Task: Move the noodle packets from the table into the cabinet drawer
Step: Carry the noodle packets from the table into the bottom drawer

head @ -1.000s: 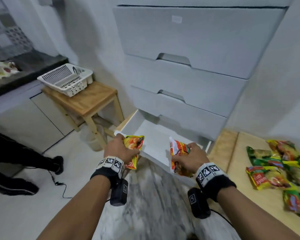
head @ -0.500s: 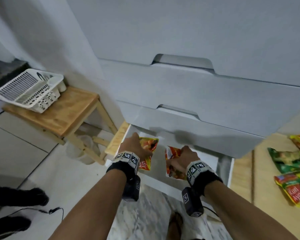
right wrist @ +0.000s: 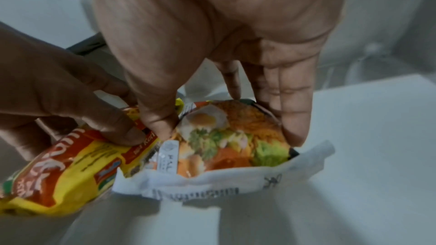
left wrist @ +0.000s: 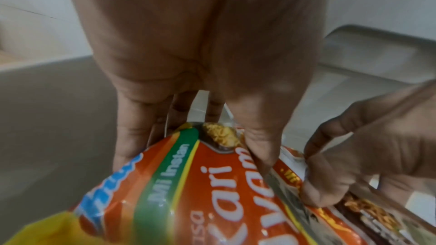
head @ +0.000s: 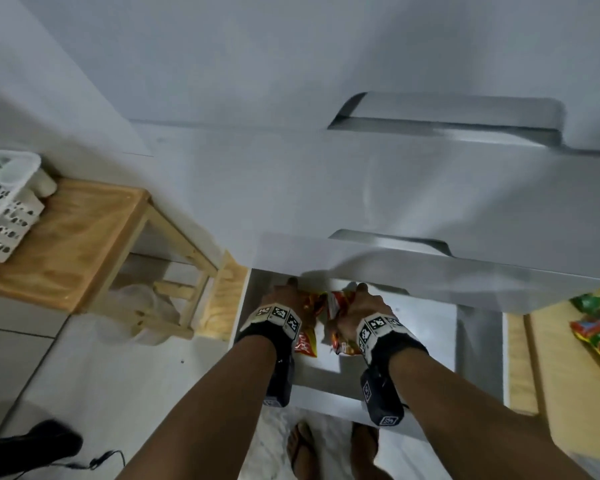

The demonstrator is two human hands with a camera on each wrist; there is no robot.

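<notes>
- While both hands sit low inside the open drawer [head: 478,344], I judge the main risk to be the drawer front above it: lifting out too steeply could knock my knuckles on that overhanging panel.
- My left hand [head: 284,299] pinches the curry packet [left wrist: 212,193] between thumb and fingers at its upper end; my right hand [head: 364,306] grips the second packet [right wrist: 226,137] the same way.
- Both packets are near the drawer's left wall, touching or nearly touching each other, and close above its floor; whether they rest on it I cannot tell.
- Letting go unevenly could leave one packet leaning on the other, and a stack propped upright might foul the drawer on closing.
- Glossy, crinkly film wraps both; it looks slippery, with a flat crimped white seam on the second packet and a stiff block inside.
- Smooth, hard and pale, the drawer floor would let the packets slide.
- More packets [head: 596,327] lie on the wooden table [head: 568,393] right of the drawer, so I judge the task unfinished.
</notes>
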